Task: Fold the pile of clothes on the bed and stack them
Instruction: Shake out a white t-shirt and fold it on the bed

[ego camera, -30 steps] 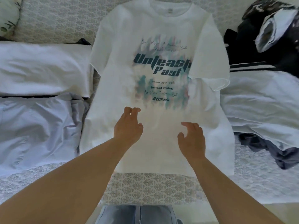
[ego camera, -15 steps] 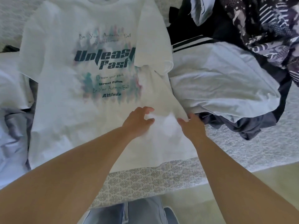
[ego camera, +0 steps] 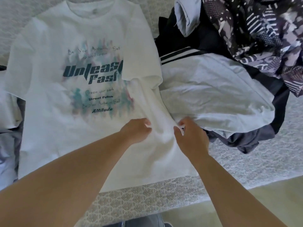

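A white T-shirt (ego camera: 54, 102) with a teal "Unleash Fast" print lies face up, spread across the bed. Its right sleeve is turned in over the chest. My left hand (ego camera: 136, 131) pinches the shirt's fabric on the lower right part of the body. My right hand (ego camera: 191, 136) pinches the shirt's right side edge, where it meets the pile. Between the two hands the cloth is bunched and lifted into a ridge running up toward the sleeve. The unfolded pile (ego camera: 218, 95) lies just to the right, a pale garment on top.
Dark patterned clothes (ego camera: 255, 30) and a black garment with white stripes (ego camera: 178, 54) fill the upper right. A dark grey garment (ego camera: 249, 140) sticks out under the pale one. Pale blue clothes (ego camera: 6, 161) lie at the left edge. The patterned bedspread (ego camera: 144, 202) ends near me, floor beyond.
My view has swung to the right side of the shirt. Both hands moved from the lower middle to its right side and closed on the fabric, raising a ridge between them.
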